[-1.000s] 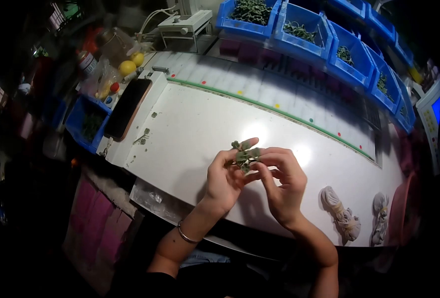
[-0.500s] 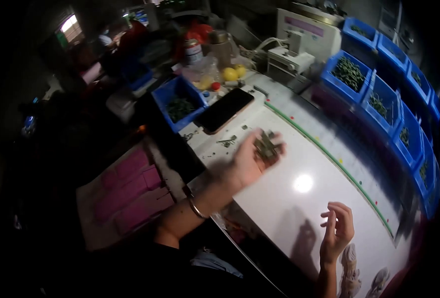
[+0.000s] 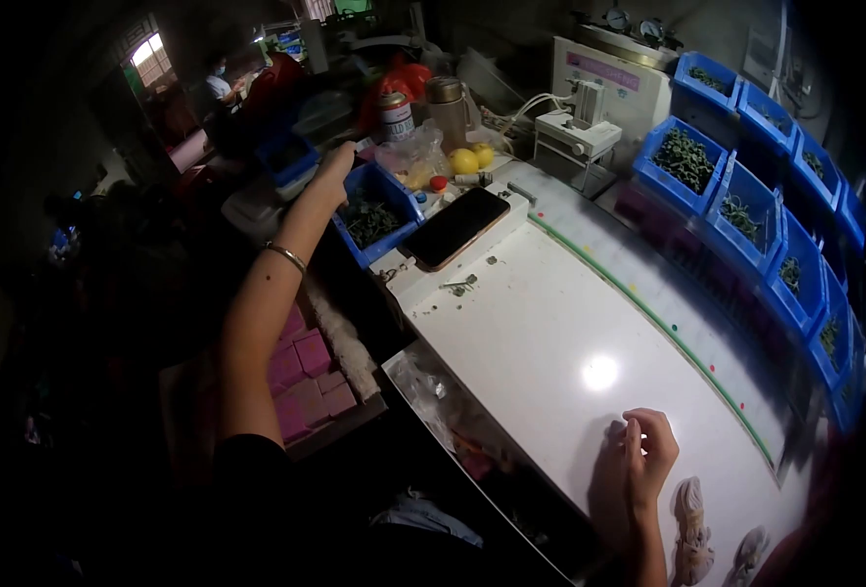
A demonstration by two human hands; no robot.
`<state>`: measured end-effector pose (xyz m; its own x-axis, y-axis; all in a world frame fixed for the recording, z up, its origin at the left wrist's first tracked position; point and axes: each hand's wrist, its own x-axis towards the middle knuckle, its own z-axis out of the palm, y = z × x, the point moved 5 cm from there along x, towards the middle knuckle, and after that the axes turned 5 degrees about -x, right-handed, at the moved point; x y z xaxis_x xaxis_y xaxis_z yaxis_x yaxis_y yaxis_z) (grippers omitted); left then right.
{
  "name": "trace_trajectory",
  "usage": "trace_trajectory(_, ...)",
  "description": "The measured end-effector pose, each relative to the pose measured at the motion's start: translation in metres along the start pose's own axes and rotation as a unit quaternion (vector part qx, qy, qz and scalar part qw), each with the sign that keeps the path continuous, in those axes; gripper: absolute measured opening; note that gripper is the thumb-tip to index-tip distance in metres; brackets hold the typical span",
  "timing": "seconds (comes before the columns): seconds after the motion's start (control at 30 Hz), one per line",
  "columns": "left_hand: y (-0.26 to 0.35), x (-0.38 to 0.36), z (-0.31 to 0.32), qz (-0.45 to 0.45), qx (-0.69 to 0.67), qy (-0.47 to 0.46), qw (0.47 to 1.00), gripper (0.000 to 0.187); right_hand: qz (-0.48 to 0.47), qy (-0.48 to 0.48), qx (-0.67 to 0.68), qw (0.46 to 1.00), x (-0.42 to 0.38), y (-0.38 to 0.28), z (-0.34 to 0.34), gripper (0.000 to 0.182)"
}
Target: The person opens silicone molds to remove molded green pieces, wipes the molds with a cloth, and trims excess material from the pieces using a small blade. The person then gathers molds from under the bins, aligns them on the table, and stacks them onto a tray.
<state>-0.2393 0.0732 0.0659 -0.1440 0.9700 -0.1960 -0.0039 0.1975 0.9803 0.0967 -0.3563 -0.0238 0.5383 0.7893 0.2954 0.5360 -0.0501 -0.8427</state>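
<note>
My left hand [image 3: 333, 178] is stretched out to the left edge of a blue bin [image 3: 416, 210] of small dark green pieces [image 3: 371, 223]. Its fingers are mostly hidden, so whether it grips the rim or still holds anything does not show. Over the white tabletop [image 3: 526, 333], my right hand [image 3: 652, 452] hovers with fingers loosely bent and apart, nothing in it. Between the hands, a few green scraps [image 3: 460, 286] lie near a dark-screened phone [image 3: 460, 227].
Several blue bins [image 3: 683, 161] of green pieces stand in rows at the right. Behind the phone are yellow fruits [image 3: 464, 159], a can [image 3: 395, 117] and a white machine [image 3: 578, 132]. Pink blocks [image 3: 301, 401] sit lower left. Another person [image 3: 220, 86] is far back.
My left hand has moved up and left from over the table, where it held a handful of green pieces, to the blue bin. My right hand has lowered slightly, its fingers more bent.
</note>
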Motion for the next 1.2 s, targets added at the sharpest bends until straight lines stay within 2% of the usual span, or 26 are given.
trace_trajectory(0.07,0.001,-0.002,0.0,0.003,0.013,-0.006,1.0,0.061,0.001,-0.003,-0.02,1.0,0.001,0.008,0.0,0.007)
trace_trajectory(0.13,0.005,-0.003,-0.002,0.063,0.011,-0.011,0.998,0.061,0.018,0.027,0.025,0.999,0.002,0.015,-0.002,0.008)
trace_trajectory(0.27,0.006,-0.034,0.007,0.115,-0.003,-0.027,0.993,0.058,0.046,0.032,0.065,0.996,0.005,0.024,-0.003,0.011)
trace_trajectory(0.43,-0.005,-0.079,0.054,0.225,0.056,-0.166,0.958,0.027,0.111,0.056,0.077,0.989,0.007,0.039,-0.006,0.015)
trace_trajectory(0.47,-0.006,-0.093,0.067,0.237,0.063,-0.188,0.951,0.026,0.136,0.07,0.097,0.983,0.007,0.036,-0.006,0.015)
trace_trajectory(0.5,-0.017,-0.08,0.079,0.237,0.046,-0.276,0.93,0.025,0.196,0.092,0.156,0.964,0.003,0.025,-0.004,0.016)
trace_trajectory(0.53,-0.015,-0.105,0.092,0.243,0.073,-0.262,0.931,0.025,0.181,0.093,0.131,0.97,0.004,0.027,-0.007,0.017)
trace_trajectory(0.57,-0.021,-0.106,0.105,0.275,0.086,-0.305,0.908,0.025,0.175,0.098,0.13,0.971,0.004,0.029,-0.007,0.017)
trace_trajectory(0.6,-0.019,-0.131,0.118,0.288,0.09,-0.294,0.907,0.024,0.169,0.087,0.126,0.974,0.004,0.032,-0.008,0.013)
trace_trajectory(0.77,-0.051,-0.161,0.174,0.315,0.149,-0.392,0.851,0.02,0.116,0.055,0.046,0.991,-0.001,0.033,-0.008,0.014)
trace_trajectory(0.83,-0.061,-0.174,0.196,0.335,0.163,-0.417,0.829,0.019,0.093,-0.024,-0.007,0.995,-0.001,0.027,-0.017,0.014)
trace_trajectory(0.87,-0.068,-0.178,0.205,0.338,0.179,-0.431,0.818,0.019,0.042,-0.015,-0.061,0.997,0.002,0.024,-0.026,0.012)
trace_trajectory(0.93,-0.075,-0.185,0.225,0.337,0.209,-0.456,0.797,0.018,-0.043,-0.007,-0.17,0.985,0.012,0.02,-0.049,0.01)
trace_trajectory(0.97,-0.08,-0.186,0.236,0.337,0.204,-0.458,0.797,0.018,-0.08,-0.004,-0.224,0.971,0.02,0.017,-0.063,0.009)
trace_trajectory(1.0,-0.086,-0.187,0.249,0.35,0.182,-0.46,0.795,0.018,-0.071,0.017,-0.264,0.962,0.03,0.019,-0.076,0.006)
trace_trajectory(1.03,-0.09,-0.187,0.263,0.365,0.159,-0.461,0.793,0.019,-0.125,0.039,-0.309,0.942,0.04,0.028,-0.09,0.004)
trace_trajectory(1.07,-0.095,-0.183,0.279,0.355,0.203,-0.473,0.781,0.03,-0.089,0.031,-0.335,0.937,0.053,0.04,-0.105,0.006)
trace_trajectory(1.1,-0.096,-0.181,0.294,0.356,0.201,-0.473,0.78,0.03,-0.076,0.036,-0.376,0.923,0.065,0.053,-0.12,0.007)
trace_trajectory(1.13,-0.093,-0.184,0.307,0.452,0.228,-0.428,0.749,0.037,-0.092,0.074,-0.41,0.904,0.077,0.068,-0.134,0.014)
trace_trajectory(1.17,-0.092,-0.186,0.32,0.543,0.252,-0.377,0.707,0.045,-0.09,0.073,-0.41,0.905,0.089,0.081,-0.145,0.014)
trace_trajectory(1.2,-0.097,-0.176,0.338,0.568,0.288,-0.348,0.688,0.062,-0.06,0.098,-0.451,0.885,0.102,0.094,-0.158,0.025)
